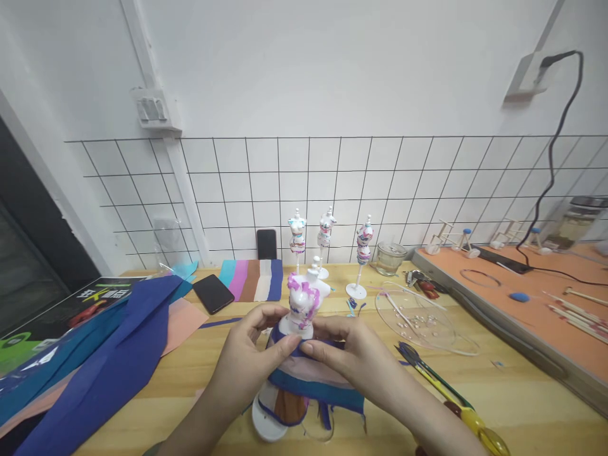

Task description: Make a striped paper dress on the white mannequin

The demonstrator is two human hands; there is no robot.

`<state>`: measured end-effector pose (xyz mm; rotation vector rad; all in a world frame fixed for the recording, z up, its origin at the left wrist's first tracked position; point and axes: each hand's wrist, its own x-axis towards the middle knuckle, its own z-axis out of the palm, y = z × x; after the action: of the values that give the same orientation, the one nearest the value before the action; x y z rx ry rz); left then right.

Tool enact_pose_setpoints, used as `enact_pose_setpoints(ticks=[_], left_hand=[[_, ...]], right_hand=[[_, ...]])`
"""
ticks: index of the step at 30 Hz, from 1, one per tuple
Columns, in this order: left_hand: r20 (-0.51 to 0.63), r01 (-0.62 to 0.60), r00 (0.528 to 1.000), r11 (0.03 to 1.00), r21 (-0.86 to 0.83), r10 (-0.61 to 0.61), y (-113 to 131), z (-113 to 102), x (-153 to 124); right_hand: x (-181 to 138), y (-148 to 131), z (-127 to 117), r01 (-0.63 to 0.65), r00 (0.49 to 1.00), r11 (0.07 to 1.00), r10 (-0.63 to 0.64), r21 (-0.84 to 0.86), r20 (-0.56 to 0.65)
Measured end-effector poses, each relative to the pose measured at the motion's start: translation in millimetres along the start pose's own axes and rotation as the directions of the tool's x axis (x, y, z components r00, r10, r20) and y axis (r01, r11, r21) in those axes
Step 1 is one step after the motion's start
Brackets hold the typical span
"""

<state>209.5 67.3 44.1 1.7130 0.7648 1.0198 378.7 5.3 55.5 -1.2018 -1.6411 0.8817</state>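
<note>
A small white dress form (pixel 301 303) with pink and purple patches on its bust stands in front of me, tilted slightly. A striped skirt (pixel 316 383) of blue, pale pink and teal bands is wrapped about its waist. My left hand (pixel 261 351) pinches the skirt's top edge from the left, its thumb at the front of the waist. From the right, my right hand (pixel 349 351) grips the same edge, and the two thumbs nearly meet. Below shows a brown and white panel (pixel 287 406) beside the form's round white base (pixel 268 421). Fingers behind the form are partly hidden.
Several other dress forms (pixel 364 247) stand toward the wall. Blue sheet material (pixel 137 342) lies left, near a black phone (pixel 213 293) and a striped sheet (pixel 251 280). At right are scissors (pixel 446 386), a clear tray (pixel 413 316) with small beads, and an orange-topped surface (pixel 532 316).
</note>
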Motion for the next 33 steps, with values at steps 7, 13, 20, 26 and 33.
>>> enact_pose_setpoints(ticks=[7, 13, 20, 26, 33], left_hand=[[-0.063, -0.008, 0.998, 0.998, 0.067, 0.012, 1, 3, -1], [-0.110, 0.013, 0.994, 1.000, 0.022, -0.011, -1, 2, 0], [-0.103, 0.043, 0.993, 0.994, -0.102, -0.054, -3, 3, 0], [-0.115, 0.032, 0.992, 0.985, -0.170, -0.052, -2, 4, 1], [-0.077, 0.054, 0.995, 0.987, -0.150, -0.066, -2, 7, 0]], right_hand=[[3, 0, 4, -0.007, 0.999, 0.992, 0.003, 0.126, 0.032], [2, 7, 2, -0.120, 0.989, 0.983, 0.130, 0.139, -0.070], [0, 6, -1, -0.149, 0.981, 0.985, 0.138, -0.081, -0.136], [0, 0, -1, -0.130, 0.986, 0.981, 0.112, -0.146, -0.123], [-6, -6, -1, 0.077, 0.990, 0.973, -0.101, -0.219, -0.100]])
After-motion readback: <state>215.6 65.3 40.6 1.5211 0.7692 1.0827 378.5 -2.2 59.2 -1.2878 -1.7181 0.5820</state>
